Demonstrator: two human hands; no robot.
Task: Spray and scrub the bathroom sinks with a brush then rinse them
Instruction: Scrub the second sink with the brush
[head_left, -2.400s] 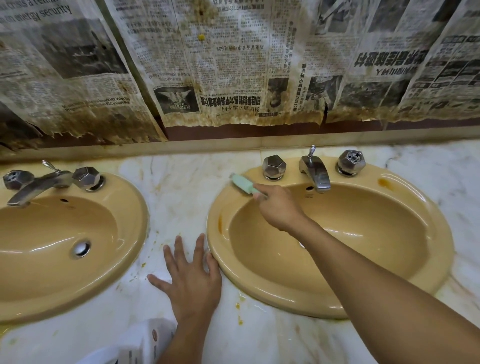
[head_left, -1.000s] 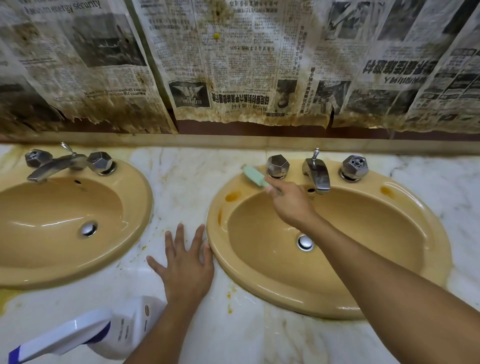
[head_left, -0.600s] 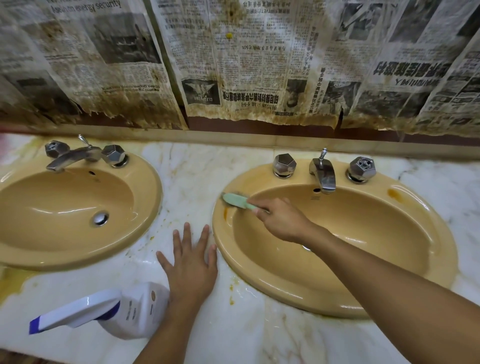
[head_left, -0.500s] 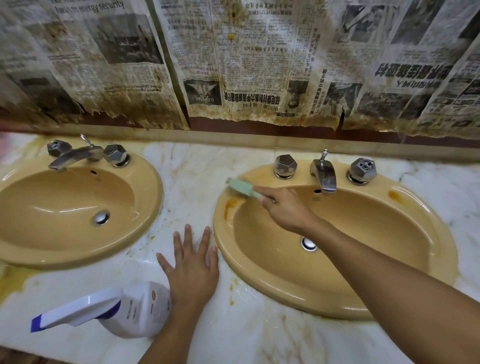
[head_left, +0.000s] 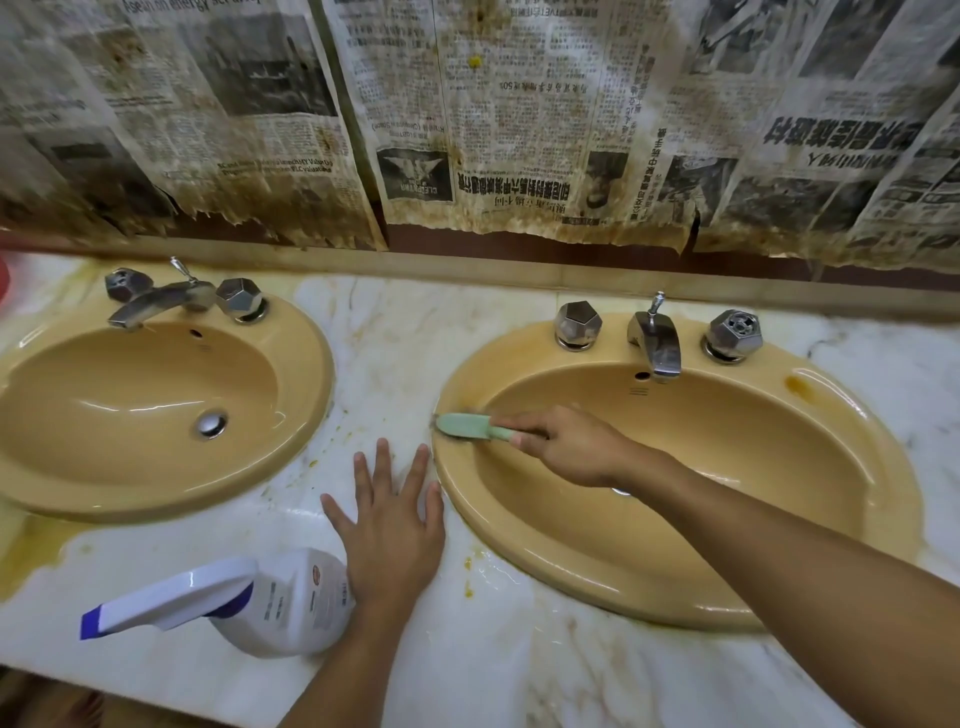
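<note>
- Your right hand (head_left: 566, 447) grips the brush (head_left: 467, 427), its head beyond your fingertips on the right sink (head_left: 519, 540) rim.
- Your left hand (head_left: 392, 525) lies flat, fingers spread, on the counter (head_left: 498, 665); the sprayer (head_left: 244, 603) lies beside your wrist.

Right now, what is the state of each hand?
Left hand: open, flat on the counter.
Right hand: holding the brush on the right sink.

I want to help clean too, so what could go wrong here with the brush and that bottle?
The brush in the right hand scrubs the rim of the right sink right beside the left hand, so grime may flick onto it. The spray bottle lies on its side by that forearm near the counter edge; a nudge might knock it off.
</note>
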